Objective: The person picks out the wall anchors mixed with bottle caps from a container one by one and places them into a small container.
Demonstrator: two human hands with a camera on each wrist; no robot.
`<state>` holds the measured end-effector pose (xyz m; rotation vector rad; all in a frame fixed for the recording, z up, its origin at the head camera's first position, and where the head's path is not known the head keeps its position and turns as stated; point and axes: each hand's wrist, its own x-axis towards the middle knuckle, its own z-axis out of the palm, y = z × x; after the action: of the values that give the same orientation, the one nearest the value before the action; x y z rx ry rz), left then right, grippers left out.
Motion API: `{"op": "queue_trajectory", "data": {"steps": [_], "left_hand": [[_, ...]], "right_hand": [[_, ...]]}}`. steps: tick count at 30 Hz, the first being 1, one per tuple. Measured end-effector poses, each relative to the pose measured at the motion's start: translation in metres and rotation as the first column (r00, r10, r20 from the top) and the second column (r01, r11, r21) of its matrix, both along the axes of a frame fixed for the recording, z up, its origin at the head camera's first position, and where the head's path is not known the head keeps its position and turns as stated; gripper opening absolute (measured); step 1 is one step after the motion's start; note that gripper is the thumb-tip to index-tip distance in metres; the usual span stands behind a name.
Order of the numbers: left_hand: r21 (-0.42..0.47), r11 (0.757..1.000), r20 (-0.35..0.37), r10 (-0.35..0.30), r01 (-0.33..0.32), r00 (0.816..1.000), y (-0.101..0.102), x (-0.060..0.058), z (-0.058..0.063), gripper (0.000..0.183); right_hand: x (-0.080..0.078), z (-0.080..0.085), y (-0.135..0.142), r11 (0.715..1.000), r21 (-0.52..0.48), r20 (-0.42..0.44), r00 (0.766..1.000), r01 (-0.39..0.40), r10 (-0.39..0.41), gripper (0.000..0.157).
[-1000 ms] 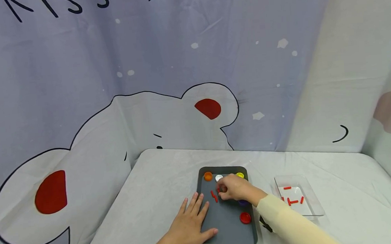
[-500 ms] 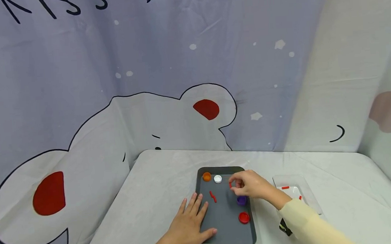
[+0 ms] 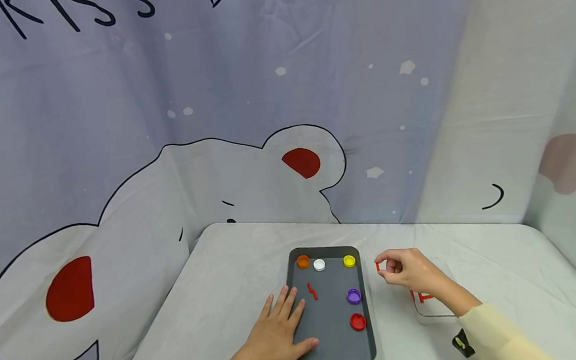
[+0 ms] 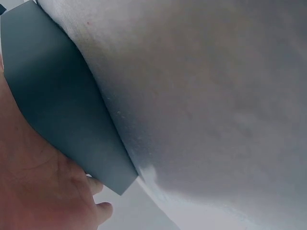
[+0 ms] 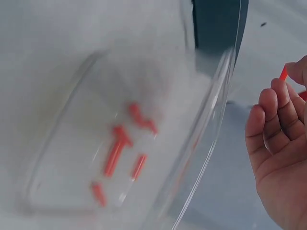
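A small red stick (image 3: 377, 267) is pinched between the thumb and forefinger of my right hand (image 3: 410, 272), above the cloth between the grey tray (image 3: 334, 344) and the clear plastic box (image 3: 435, 319). The right wrist view also has this red stick (image 5: 283, 73) at the fingertips. My left hand (image 3: 276, 337) rests with spread fingers on the tray's left edge. Two red sticks (image 3: 312, 291) lie end to end in the tray. Round caps stand there too: orange (image 3: 303, 262), white (image 3: 319, 265), yellow (image 3: 349, 261), purple (image 3: 353, 296) and red (image 3: 358, 322).
Several loose red sticks (image 5: 114, 155) lie inside the clear box, which my right hand and forearm partly cover in the head view. White cloth (image 3: 243, 261) covers the table, and a printed curtain (image 3: 242, 94) hangs behind it.
Holding the red stick, my right hand has moved right, from over the tray to beside the box, uncovering the yellow and purple caps. My left hand stays put.
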<state>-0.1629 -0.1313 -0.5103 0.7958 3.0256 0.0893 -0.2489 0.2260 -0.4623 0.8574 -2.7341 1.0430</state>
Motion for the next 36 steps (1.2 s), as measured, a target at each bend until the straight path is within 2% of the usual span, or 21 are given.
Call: {"op": "queue_trajectory", "data": {"steps": [7,12,17,22,29,36], "left_hand": [[-0.005,1.0,-0.013,-0.003,0.003,1.0,0.0,0.0,-0.001,0.087],[0.026,0.999,-0.027,-0.019,0.02,0.999,-0.002,-0.001,-0.006,0.087],[0.02,1.0,-0.049,-0.022,0.023,0.999,-0.002,-0.002,-0.01,0.088],[0.027,0.999,-0.037,-0.023,0.024,0.999,-0.002,-0.001,-0.007,0.088],[0.031,0.999,-0.015,-0.018,0.018,1.0,-0.002,-0.001,-0.005,0.088],[0.019,1.0,-0.015,-0.011,0.011,1.0,-0.001,0.0,-0.002,0.087]], "right_hand": [[0.007,-0.003,0.037,0.998,-0.024,-0.052,0.997,0.058,-0.059,0.019],[0.014,-0.005,0.06,0.995,-0.03,-0.076,0.992,0.095,-0.098,0.021],[0.018,-0.006,0.075,0.992,-0.037,-0.088,0.989,0.119,-0.121,0.021],[0.019,-0.009,0.085,0.991,-0.046,-0.107,0.986,0.125,-0.13,0.021],[0.02,-0.009,0.084,0.99,-0.05,-0.113,0.984,0.134,-0.139,0.027],[0.014,-0.004,0.056,0.996,-0.063,0.016,0.997,0.071,-0.07,0.029]]}}
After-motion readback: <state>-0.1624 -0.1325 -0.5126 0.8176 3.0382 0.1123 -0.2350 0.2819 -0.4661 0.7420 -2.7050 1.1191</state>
